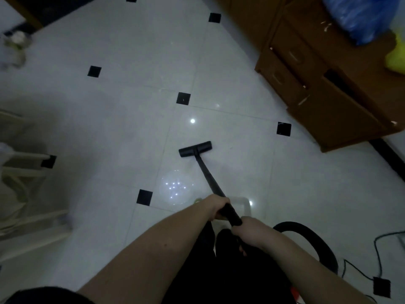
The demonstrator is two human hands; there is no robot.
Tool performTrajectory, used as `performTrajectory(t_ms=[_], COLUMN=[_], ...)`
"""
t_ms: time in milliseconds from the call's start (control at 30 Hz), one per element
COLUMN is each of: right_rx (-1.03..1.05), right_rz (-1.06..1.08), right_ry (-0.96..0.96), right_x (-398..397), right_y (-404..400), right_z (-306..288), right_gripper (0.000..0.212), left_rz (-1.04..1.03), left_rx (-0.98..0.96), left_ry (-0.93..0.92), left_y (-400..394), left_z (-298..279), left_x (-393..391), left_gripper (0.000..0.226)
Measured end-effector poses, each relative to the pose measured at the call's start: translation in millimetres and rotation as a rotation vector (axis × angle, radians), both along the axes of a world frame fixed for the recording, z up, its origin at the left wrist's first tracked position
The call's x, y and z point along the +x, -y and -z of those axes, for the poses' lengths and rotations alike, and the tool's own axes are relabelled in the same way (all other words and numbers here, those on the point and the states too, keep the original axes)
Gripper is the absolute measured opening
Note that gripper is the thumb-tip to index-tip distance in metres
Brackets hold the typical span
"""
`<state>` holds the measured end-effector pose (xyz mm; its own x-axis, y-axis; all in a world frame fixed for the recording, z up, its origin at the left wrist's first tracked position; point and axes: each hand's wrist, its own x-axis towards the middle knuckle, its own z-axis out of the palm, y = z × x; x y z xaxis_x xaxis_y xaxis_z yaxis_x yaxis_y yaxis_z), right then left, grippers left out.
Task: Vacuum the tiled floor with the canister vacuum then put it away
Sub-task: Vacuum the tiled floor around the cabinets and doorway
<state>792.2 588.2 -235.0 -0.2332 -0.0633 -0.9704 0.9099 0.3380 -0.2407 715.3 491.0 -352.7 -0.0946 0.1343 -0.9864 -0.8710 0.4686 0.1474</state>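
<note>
We grip the black vacuum wand (210,178) with both hands. Our left hand (215,208) wraps around the wand's upper section, fingers curled over the tube. Our right hand (249,231) closes around the wand just behind the left, at the end nearest our body, where the black hose (306,234) leaves it and arcs away to the right of that hand. The canister itself is not clearly distinguishable in the dim light.

The wand slopes forward and slightly left from our hands down to the floor head (195,149), which lies flat on the tiled floor (131,119) well ahead of the left hand. The floor consists of glossy white tiles with small black square insets at the corners; several light reflections show on it near the wand.

Ahead and right of our hands stands a brown wooden cabinet (328,84) with drawers, carrying a blue bag (359,16). Its lower edge lies near the floor head's right side. To the left of our hands sits pale framed furniture (24,172). Right of the right hand, a thin cable (377,242) trails across the tiles. Open tile extends ahead of and to the left of the floor head.
</note>
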Motion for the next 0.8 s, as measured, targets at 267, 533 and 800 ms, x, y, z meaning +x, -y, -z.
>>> performTrajectory(t_ms=[267, 533, 800], right_rx=[0.001, 0.003, 0.028], right_rz=[0.035, -0.075, -0.136], right_ry=[-0.026, 0.024, -0.018], right_x=[-33.3, -4.0, -38.2], right_y=[44.6, 51.4, 92.6], right_z=[7.8, -4.6, 16.5], right_gripper=[0.012, 0.008, 0.013], left_rz=[-0.082, -0.123, -0.148], left_rx=[0.019, 0.088, 0.08], left_ry=[-0.054, 0.012, -0.053], left_y=[47.6, 66.2, 96.5], left_z=[-10.3, 4.9, 11.4], left_x=[-35.9, 10.3, -26.6], left_gripper=[0.014, 0.005, 0.005])
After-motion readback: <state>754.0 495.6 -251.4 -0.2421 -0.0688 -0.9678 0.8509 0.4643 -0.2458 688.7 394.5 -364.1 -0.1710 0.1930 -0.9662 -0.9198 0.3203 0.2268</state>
